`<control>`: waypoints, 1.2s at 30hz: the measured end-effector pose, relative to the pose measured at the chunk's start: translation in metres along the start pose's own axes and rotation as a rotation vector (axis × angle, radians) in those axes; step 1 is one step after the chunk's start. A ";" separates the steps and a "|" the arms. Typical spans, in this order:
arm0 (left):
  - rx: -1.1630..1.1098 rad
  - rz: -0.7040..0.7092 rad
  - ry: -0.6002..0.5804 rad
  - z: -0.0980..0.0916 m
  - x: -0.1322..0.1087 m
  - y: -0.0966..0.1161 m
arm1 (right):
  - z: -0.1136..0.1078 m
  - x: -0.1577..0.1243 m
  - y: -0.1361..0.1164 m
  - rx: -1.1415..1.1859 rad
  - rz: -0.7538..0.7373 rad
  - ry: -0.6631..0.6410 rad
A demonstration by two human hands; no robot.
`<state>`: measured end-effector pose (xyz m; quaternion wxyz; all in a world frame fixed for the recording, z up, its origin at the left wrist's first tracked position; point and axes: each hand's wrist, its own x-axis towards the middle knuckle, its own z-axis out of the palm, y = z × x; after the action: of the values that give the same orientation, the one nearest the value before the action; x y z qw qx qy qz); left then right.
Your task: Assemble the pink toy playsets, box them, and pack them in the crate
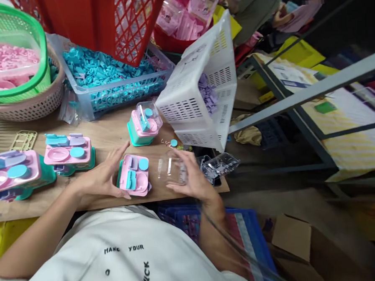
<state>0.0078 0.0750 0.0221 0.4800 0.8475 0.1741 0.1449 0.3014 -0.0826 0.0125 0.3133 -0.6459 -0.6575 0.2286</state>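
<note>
A small pink and teal toy set (133, 175) stands on the wooden table, with purple, blue and pink pieces on its top. My left hand (103, 174) is at its left side, thumb and fingers spread around that edge; whether they touch it is unclear. In my right hand (194, 178) is a clear plastic cover (172, 168), held just right of the toy set, its open side hard to make out. Behind them stands another toy set (144, 124) with a clear cover on top. Two more uncovered sets (69, 153) are to the left.
Clear covers (220, 164) lie in a dark tray at the table's right edge. A tilted white basket (192, 115), a bin of blue parts (108, 77), a red basket (106, 23) and a green basket (41, 51) crowd the back. Other people are in the background.
</note>
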 end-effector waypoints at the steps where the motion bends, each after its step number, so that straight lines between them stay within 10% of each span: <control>1: -0.009 0.032 -0.025 0.003 0.003 -0.008 | -0.006 -0.001 -0.007 0.051 -0.033 0.061; 4: -0.070 0.124 -0.052 0.020 0.017 -0.027 | -0.016 0.003 -0.040 0.124 -0.161 0.137; 10: -0.039 0.216 0.121 0.069 0.030 -0.035 | -0.008 0.027 -0.092 -0.277 -0.353 -0.125; 17: -0.032 0.166 0.203 0.084 0.024 -0.023 | -0.009 0.033 -0.088 -0.348 -0.281 -0.308; 36: -0.109 0.047 0.155 0.081 0.031 -0.020 | 0.000 0.040 -0.067 -0.146 -0.332 -0.266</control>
<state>0.0656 0.0363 -0.0330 0.5070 0.8102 0.1825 0.2306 0.2553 -0.0470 0.0643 0.2098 -0.5138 -0.8052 0.2089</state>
